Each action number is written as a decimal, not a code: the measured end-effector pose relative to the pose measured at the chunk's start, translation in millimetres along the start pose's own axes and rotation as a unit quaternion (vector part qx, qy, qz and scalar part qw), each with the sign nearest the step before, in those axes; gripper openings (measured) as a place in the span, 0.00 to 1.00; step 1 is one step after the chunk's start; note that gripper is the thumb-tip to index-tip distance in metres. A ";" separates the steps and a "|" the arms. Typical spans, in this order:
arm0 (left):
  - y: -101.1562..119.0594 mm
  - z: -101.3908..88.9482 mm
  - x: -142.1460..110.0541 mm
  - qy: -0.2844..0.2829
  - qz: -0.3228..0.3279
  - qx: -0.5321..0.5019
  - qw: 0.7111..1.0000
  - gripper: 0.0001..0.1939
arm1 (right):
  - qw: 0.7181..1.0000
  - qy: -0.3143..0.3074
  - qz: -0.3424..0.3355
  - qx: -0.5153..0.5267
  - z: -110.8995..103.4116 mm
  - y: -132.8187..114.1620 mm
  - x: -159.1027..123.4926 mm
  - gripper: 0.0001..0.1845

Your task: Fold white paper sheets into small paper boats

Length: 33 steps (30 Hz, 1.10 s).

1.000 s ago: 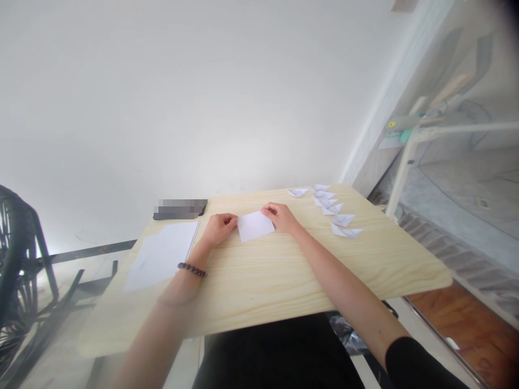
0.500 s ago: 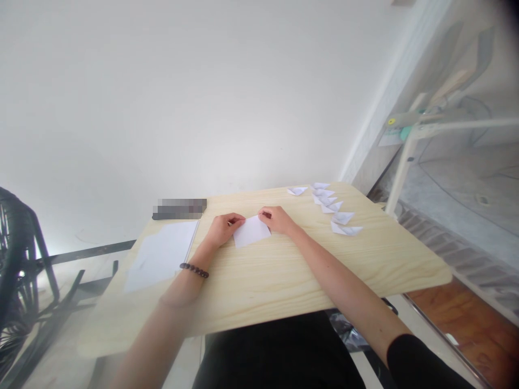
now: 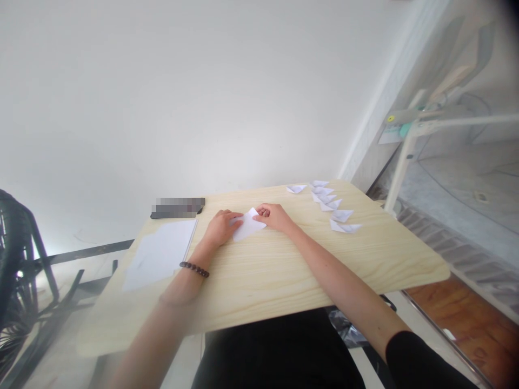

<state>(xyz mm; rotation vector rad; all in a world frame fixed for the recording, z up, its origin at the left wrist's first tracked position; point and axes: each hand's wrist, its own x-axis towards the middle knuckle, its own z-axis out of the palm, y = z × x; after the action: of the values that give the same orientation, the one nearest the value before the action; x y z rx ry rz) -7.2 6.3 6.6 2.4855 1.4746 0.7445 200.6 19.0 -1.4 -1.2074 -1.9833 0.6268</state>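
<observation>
A small piece of white paper (image 3: 248, 229) lies on the tabletop between my hands, its upper edge now raised into a peak. My left hand (image 3: 220, 227) grips its left side, fingers and thumb closed at the upper left corner. With thumb and fingers pinched together, my right hand (image 3: 276, 217) holds the paper's upper right part. The fingertips partly cover both corners. A dark bead bracelet (image 3: 194, 269) circles my left wrist.
Several folded paper boats (image 3: 330, 204) stand at the back right of the wooden table (image 3: 259, 292). White sheets (image 3: 162, 251) lie at the left, with a dark, pixelated object (image 3: 177, 208) behind them. A white wall (image 3: 243, 97) rises behind; a black chair (image 3: 24, 248) stands left.
The paper's upper edge has gone from flat to folded into a peak. My right hand has shifted slightly left, and my left fingers have moved further over the paper.
</observation>
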 end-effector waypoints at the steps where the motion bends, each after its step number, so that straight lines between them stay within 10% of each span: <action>1: -1.8 1.5 0.0 0.004 0.002 0.007 1.000 0.16 | 1.000 -0.005 -0.009 -0.001 -0.9 -0.1 0.1 0.12; 33: -2.3 1.4 -0.3 0.000 0.024 0.039 0.999 0.16 | 0.988 -0.109 -0.108 -0.028 -9.1 1.4 0.0 0.21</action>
<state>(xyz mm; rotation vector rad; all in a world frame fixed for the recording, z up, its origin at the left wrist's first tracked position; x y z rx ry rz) -8.5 7.3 4.5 2.5870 1.4753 0.7086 208.4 19.9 3.2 -0.9714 -2.2914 0.6184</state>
